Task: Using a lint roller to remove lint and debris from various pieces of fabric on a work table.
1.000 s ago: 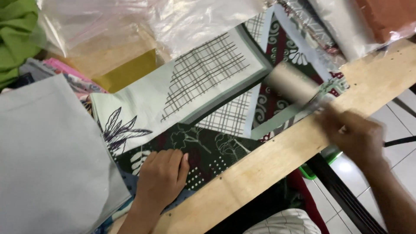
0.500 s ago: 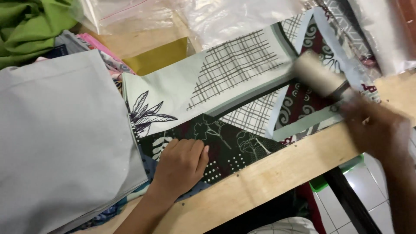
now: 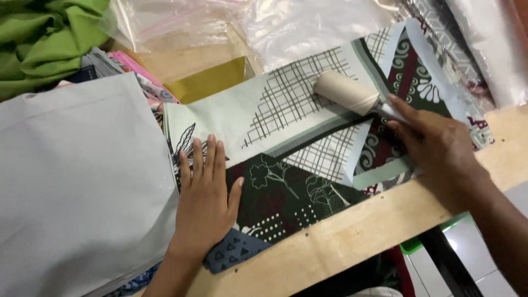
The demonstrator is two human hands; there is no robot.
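Two hands at work over a wooden table (image 3: 352,242) heaped with cloth. Largest, at the left: plain pale grey fabric (image 3: 77,187), spread wide and overlapping the pile beside it. Next, across the middle: a folded patterned cloth (image 3: 286,110), pale mint with dark grid lines, leaf and flower prints, dark green and maroon panels, lying flat and reaching to the table's near edge. Behind, along the far side: crumpled clear plastic bags (image 3: 264,22); in the far left corner, bunched green fabric (image 3: 38,38). Left hand (image 3: 204,203) laid palm down on the patterned cloth, fingers straight and close together, holding nothing, only pressing the cloth flat just beside the grey fabric. Right hand (image 3: 434,148) closed around the handle of a lint roller (image 3: 347,92), index finger stretched along it; cream roller head resting on the mint grid part of the cloth, well apart from the left hand.
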